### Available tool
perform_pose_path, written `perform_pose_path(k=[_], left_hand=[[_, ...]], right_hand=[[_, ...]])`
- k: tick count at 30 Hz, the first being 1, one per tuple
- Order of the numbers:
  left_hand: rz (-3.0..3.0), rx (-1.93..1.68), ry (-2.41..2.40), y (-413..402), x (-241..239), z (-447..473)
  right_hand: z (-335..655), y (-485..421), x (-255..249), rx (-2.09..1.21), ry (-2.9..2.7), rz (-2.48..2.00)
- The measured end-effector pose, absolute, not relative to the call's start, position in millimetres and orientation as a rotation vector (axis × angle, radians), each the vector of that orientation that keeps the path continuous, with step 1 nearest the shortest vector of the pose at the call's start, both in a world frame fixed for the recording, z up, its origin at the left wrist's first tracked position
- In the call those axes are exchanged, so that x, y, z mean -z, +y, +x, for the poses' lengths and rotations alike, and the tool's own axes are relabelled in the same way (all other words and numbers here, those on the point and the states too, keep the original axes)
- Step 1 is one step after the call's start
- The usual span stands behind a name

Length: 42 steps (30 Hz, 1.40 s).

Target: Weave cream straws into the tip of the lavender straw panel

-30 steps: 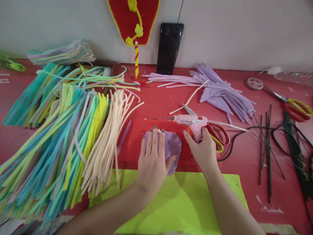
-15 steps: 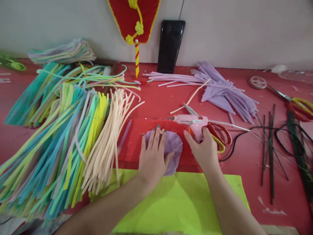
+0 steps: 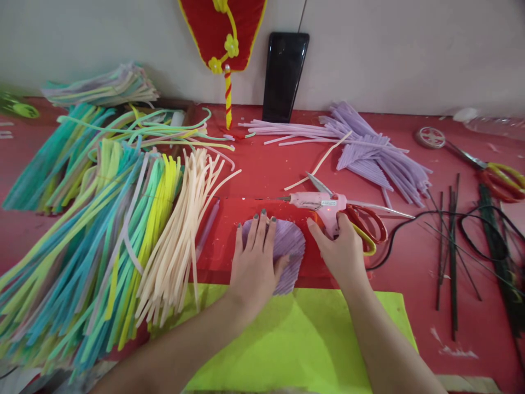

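My left hand (image 3: 255, 260) lies flat with fingers stretched over a rounded purple piece (image 3: 292, 246) made of pipe cleaners laid side by side, pressing it to the red surface. A small cream bit peeks out by the fingertips. To the right, my right hand (image 3: 341, 249) is closed around the handle of a pink hot glue gun (image 3: 318, 201), whose nozzle points left above the purple piece. Scissors (image 3: 369, 221) with red and yellow handles lie behind the glue gun, partly hidden by it. Under my forearms is a lime-green sheet (image 3: 303, 334).
Bundles of coloured pipe cleaners (image 3: 82, 246) fill the left side, with cream ones (image 3: 176, 235) nearest my left hand. Purple pipe cleaners (image 3: 369, 148) lie at the back right. A phone (image 3: 285, 76) leans on the wall. A black cord (image 3: 394, 241), dark stems (image 3: 453, 262) and more scissors (image 3: 502, 180) lie right.
The view has shifted very slightly. Both hands keep their places, the left on the purple piece and the right on the glue gun.
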State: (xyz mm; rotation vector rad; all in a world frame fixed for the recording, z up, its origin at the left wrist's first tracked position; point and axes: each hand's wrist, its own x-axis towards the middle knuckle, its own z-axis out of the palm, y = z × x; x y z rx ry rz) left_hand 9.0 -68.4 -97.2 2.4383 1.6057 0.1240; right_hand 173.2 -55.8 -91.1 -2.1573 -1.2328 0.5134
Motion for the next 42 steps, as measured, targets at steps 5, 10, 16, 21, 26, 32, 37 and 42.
perform_pose_path(k=[5, 10, 16, 21, 26, 32, 37, 42], left_hand=[[2.425, -0.114, 1.592, -65.5, 94.4, 5.4], [2.427, -0.103, 1.563, -62.6, 91.8, 2.5], [2.464, -0.107, 1.566, -62.3, 93.3, 2.8], [2.501, -0.116, 1.567, -64.1, 94.3, 3.4], [2.504, -0.121, 1.563, -64.2, 95.0, 3.2], [2.489, -0.061, 1.572, -64.5, 94.6, 4.5], [2.524, 0.024, 1.524, -63.7, 92.5, 3.7], [2.559, 0.027, 1.489, -64.1, 93.7, 1.5]], right_hand=[[173.0, -55.9, 90.6, -0.525, -1.231, -2.168], [172.2, -55.7, 90.1, -0.518, -1.242, -2.160], [172.5, -55.1, 90.6, -0.539, -1.222, -2.178], [171.7, -55.9, 90.9, -0.550, -1.211, -2.202], [172.3, -55.7, 90.0, -0.582, -1.195, -2.211], [173.1, -55.9, 90.8, -0.553, -1.241, -2.165], [173.2, -56.0, 90.3, -0.546, -1.260, -2.172], [173.0, -56.0, 89.4, -0.532, -1.275, -2.178]])
